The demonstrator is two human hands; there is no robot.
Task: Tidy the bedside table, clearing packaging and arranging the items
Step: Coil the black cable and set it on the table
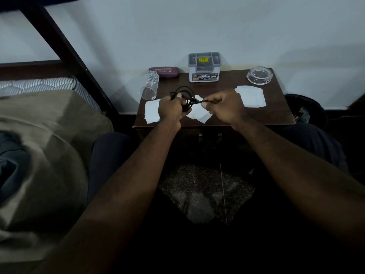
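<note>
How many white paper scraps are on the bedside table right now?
3. Left scrap at the front-left edge; middle scrap below the black cable; right scrap near the glass dish. The left hand hides the gap between the first two; they may be one.

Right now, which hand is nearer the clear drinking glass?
Left. The left hand, gripping the black cable, is just right of the glass; the right hand pinches the cable's end farther right.

Dark bed frame (65, 54) slanted across wall (217, 22); striped mattress (39, 86) lay under it, olive blanket (49, 135) bunched alongside. Speckled floor (205, 190) below.
</note>
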